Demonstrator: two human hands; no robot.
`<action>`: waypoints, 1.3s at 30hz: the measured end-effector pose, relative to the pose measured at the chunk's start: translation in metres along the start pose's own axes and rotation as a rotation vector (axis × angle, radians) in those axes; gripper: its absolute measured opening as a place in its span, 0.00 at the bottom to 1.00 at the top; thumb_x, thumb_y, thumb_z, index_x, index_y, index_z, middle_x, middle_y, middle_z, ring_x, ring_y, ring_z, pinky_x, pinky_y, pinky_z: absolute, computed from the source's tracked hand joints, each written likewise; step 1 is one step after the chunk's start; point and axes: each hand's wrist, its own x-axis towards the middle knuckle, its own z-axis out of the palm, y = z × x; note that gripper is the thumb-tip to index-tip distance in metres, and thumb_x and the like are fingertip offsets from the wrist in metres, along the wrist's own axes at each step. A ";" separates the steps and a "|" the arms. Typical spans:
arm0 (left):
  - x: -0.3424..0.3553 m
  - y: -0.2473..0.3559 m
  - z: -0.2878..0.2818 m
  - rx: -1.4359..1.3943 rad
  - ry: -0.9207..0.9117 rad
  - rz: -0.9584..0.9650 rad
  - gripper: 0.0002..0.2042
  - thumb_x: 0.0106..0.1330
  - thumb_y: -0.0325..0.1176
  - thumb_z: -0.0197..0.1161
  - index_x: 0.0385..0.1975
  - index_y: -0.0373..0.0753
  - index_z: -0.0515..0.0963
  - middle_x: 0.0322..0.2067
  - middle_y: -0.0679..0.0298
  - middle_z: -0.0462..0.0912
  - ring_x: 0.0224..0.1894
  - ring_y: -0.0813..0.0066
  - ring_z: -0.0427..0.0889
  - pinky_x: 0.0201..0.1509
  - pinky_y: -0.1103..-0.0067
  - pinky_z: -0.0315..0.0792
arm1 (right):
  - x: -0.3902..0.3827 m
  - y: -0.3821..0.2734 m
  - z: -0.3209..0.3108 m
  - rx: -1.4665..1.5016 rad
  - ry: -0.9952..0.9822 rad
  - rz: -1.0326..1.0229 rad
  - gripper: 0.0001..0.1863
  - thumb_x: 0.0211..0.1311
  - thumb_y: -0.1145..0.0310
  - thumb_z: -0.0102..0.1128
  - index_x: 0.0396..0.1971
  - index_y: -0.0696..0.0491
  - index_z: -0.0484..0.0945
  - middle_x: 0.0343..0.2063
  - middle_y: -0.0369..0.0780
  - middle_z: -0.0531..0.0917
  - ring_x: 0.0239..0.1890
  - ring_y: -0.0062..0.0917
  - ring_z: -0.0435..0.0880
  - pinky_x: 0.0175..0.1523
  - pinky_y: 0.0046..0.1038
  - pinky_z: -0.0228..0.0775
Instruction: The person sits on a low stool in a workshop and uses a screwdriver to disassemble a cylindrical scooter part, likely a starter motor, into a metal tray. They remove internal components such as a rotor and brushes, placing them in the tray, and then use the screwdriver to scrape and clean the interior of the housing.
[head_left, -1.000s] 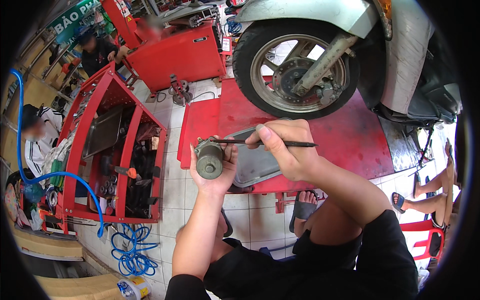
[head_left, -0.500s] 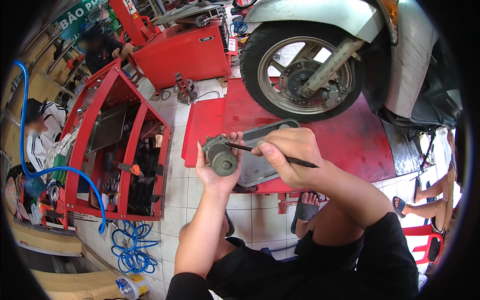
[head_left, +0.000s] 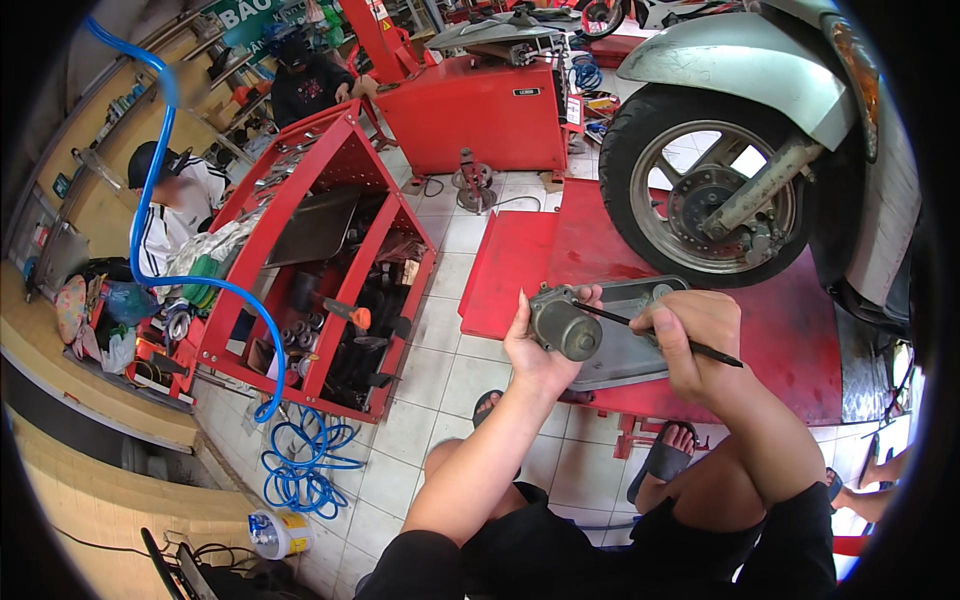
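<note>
My left hand (head_left: 541, 366) is wrapped round a small cylindrical grey-green motor (head_left: 573, 335), its rounded end turned up toward me. In my right hand (head_left: 700, 330) is a thin, dark, pen-like tool (head_left: 718, 354), gripped the way one holds a pencil. The tool's far end reaches the rim of the motor, where the exact contact is too small to make out. Below both hands lies a shallow grey metal tray (head_left: 632, 368), partly hidden by them.
A red lift platform (head_left: 770, 345) carries a scooter's front wheel (head_left: 700, 190). Leftward stand a red tool cart (head_left: 335, 385) and a coiled blue hose (head_left: 310, 465). A white bucket (head_left: 280, 535) sits lower left. Two people are beyond the cart; another person's legs show at right.
The view has swung left, so the whole scene sits further right in the picture. Both hands keep their hold, with the tool still at the motor's rim.
</note>
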 end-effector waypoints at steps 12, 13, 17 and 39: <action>-0.001 0.000 0.010 -0.183 0.283 0.039 0.31 0.70 0.57 0.52 0.48 0.27 0.74 0.47 0.48 0.80 0.55 0.53 0.78 0.69 0.62 0.69 | -0.001 0.009 0.002 0.144 0.017 0.352 0.22 0.77 0.65 0.43 0.32 0.66 0.82 0.26 0.45 0.86 0.27 0.24 0.84 0.32 0.25 0.74; -0.001 0.000 0.009 -0.192 0.293 0.043 0.31 0.70 0.57 0.53 0.48 0.27 0.74 0.47 0.48 0.80 0.54 0.53 0.78 0.69 0.61 0.69 | -0.001 0.008 0.004 0.205 0.016 0.415 0.21 0.76 0.66 0.45 0.33 0.66 0.82 0.26 0.45 0.86 0.28 0.25 0.85 0.34 0.26 0.75; 0.002 -0.012 0.011 -0.176 0.384 0.011 0.30 0.71 0.56 0.52 0.50 0.30 0.74 0.49 0.48 0.79 0.54 0.54 0.78 0.68 0.60 0.70 | -0.005 0.010 0.009 0.263 -0.003 0.480 0.19 0.76 0.65 0.49 0.35 0.66 0.82 0.27 0.45 0.86 0.32 0.28 0.87 0.37 0.27 0.77; 0.015 -0.007 -0.008 -0.078 0.535 0.031 0.20 0.70 0.53 0.58 0.50 0.45 0.77 0.54 0.56 0.77 0.60 0.54 0.74 0.65 0.58 0.70 | -0.016 0.051 -0.005 0.408 0.163 0.583 0.32 0.79 0.49 0.41 0.22 0.61 0.78 0.22 0.40 0.81 0.23 0.21 0.80 0.32 0.24 0.71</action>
